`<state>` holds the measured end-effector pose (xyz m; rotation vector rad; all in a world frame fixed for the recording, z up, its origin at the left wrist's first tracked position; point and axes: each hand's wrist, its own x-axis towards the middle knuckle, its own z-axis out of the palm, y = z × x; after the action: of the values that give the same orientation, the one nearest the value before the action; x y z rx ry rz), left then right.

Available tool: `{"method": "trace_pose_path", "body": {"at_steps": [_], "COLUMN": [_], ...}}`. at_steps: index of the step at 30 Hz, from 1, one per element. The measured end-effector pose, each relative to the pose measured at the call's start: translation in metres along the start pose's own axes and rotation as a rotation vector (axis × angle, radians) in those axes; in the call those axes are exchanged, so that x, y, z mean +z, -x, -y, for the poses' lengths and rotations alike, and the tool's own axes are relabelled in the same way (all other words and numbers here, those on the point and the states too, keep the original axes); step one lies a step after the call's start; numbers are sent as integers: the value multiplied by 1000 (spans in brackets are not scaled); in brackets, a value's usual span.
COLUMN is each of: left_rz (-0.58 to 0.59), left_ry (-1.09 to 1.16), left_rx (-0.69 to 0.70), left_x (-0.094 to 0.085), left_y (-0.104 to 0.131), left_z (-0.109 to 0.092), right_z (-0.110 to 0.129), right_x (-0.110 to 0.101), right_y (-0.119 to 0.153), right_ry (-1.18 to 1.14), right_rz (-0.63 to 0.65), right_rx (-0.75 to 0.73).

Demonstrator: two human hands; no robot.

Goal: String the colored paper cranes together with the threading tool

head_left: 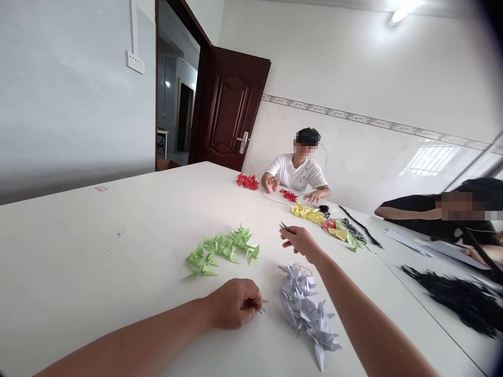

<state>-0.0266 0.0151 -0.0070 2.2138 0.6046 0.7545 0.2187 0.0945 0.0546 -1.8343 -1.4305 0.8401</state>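
Note:
My left hand (238, 303) is closed low over the white table (149, 272), with a small pale pointed piece sticking out past its fingers; what exactly it holds is mostly hidden. Farther forward, my right hand (301, 242) pinches a thin dark tool (284, 226), its tip pointing left. Green folded paper cranes (226, 246) lie spread beyond my left hand. Beneath my right forearm's left side is a long pile of pale white-lilac paper cranes (306, 309), to the right of my left hand.
Across the table a person sits behind red cranes (248, 181) and yellow cranes (308, 212). Another person leans over papers (444, 250) at the right. Black strands (456, 296) lie at the right. Mixed coloured cranes (338, 231) and a black cord (361, 226) lie beyond my right hand.

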Motion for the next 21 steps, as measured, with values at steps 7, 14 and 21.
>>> {"method": "trace_pose_path", "body": {"at_steps": [7,14,21], "left_rz": [104,373,-92], "left_ry": [156,46,64], "left_rx": [234,463,227], "left_x": [39,110,70], "left_y": [5,-28,-31], "left_z": [-30,-58,-35], "right_z": [-112,-106,-80], "right_x": [-68,-10,-6], "right_y": [77,55,70], "right_ry": [-124,-222,-347], "right_rz": [-473,-492,-477], "right_rx": [217,137,-1]}}
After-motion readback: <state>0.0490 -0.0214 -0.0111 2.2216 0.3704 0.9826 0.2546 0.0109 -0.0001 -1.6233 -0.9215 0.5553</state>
